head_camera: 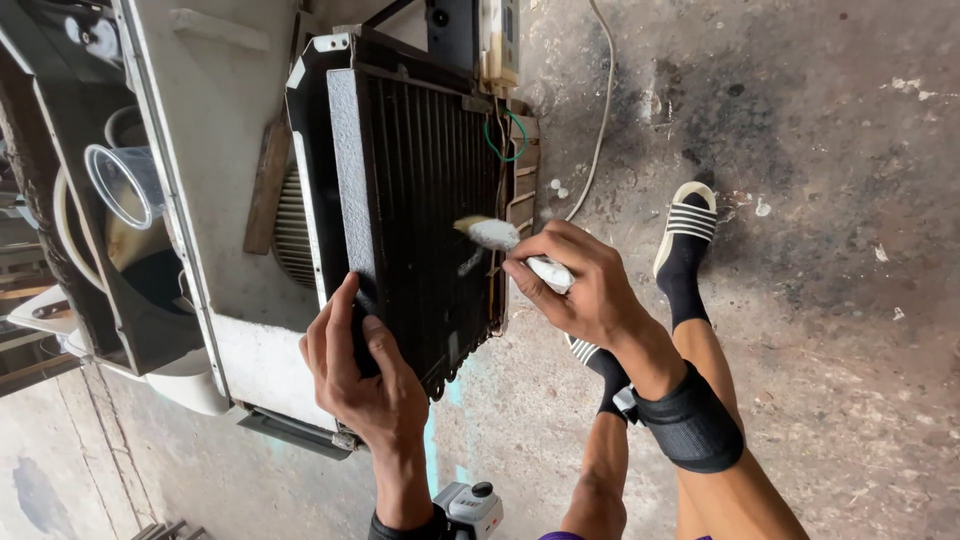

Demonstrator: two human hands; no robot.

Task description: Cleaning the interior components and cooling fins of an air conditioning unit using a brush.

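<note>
My right hand point(585, 290) is pinched shut around the white handle of a small brush with a pale fuzzy head point(492, 233). The brush head is touching the black metal fin block with thin upright ribs point(425, 200), about halfway down its face and near its right edge. I think it works best if I stroke along the ribs, not across them, and press softly so the thin fins do not bend. My wrist is bent down, with a black strap around my forearm.

My left hand point(362, 370) grips the lower left corner of the fin block, fingers curled over the edge, to keep it from rocking.

Left of the fin block is a grey-white metal casing point(215, 150). Farther left sits a clear plastic cup point(125, 185). Right of the fin block, my foot in a black sock and striped sandal point(685, 235) stands on the dirty concrete floor point(830, 200).
</note>
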